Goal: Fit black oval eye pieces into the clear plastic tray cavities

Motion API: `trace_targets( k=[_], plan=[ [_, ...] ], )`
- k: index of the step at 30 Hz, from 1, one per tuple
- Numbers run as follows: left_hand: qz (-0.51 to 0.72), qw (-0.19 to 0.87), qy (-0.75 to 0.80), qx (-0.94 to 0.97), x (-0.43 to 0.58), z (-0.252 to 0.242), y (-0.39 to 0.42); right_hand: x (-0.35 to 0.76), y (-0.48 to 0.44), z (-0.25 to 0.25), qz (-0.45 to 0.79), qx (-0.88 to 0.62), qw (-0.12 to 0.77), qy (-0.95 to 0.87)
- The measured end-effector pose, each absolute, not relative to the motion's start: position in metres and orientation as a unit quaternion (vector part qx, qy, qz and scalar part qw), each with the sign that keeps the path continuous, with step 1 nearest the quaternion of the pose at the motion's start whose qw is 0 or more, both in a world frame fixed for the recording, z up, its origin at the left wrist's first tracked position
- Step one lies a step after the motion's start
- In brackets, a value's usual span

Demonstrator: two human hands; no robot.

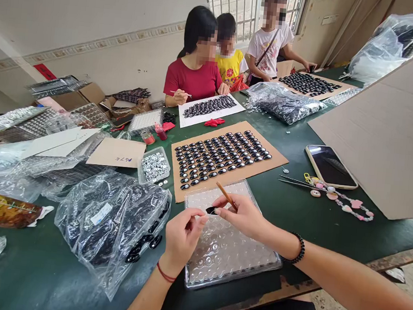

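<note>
My right hand is closed around a thin brown stick, and its thumb and fingertips pinch a small glossy black oval piece. Beside it, my left hand is closed in a pinch close to the piece; what its fingertips hold is too small to make out. Both hands are above a clear plastic tray with round bumps. Beyond the tray, a brown cardboard sheet bears rows of black ovals with pale shiny spots.
Left of me lie a plastic bag of black pieces and a tub of small pale discs. To the right are a phone, tweezers, a beaded strap and a large cardboard. Several people sit or stand across the table.
</note>
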State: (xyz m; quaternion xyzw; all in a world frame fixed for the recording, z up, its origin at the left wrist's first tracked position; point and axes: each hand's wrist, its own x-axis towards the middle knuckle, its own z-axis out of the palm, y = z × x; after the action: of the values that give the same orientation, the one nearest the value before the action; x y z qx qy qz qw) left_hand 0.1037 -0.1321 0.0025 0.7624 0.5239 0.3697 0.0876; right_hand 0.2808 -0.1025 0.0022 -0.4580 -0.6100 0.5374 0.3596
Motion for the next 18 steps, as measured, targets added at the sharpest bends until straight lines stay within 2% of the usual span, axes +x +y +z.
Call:
trace_targets(
  k=[7, 14, 18],
  plan=[
    [0.337, 0.106, 0.552, 0.755, 0.1121, 0.0012, -0.1333, 0.2804, -0.1099, 0.0016, 0.414, -0.443, 0.377, -0.700],
    [0.352, 0.144, 0.581, 0.720, 0.1102, 0.0034, -0.1329, 0.2802, -0.1088, 0.0002, 0.432, -0.443, 0.371, -0.693],
    [0.399, 0.258, 0.607, 0.637, 0.1063, 0.0029, -0.1275, 0.2842, -0.1011, 0.0033, 0.465, -0.454, 0.368, -0.665]
  ],
)
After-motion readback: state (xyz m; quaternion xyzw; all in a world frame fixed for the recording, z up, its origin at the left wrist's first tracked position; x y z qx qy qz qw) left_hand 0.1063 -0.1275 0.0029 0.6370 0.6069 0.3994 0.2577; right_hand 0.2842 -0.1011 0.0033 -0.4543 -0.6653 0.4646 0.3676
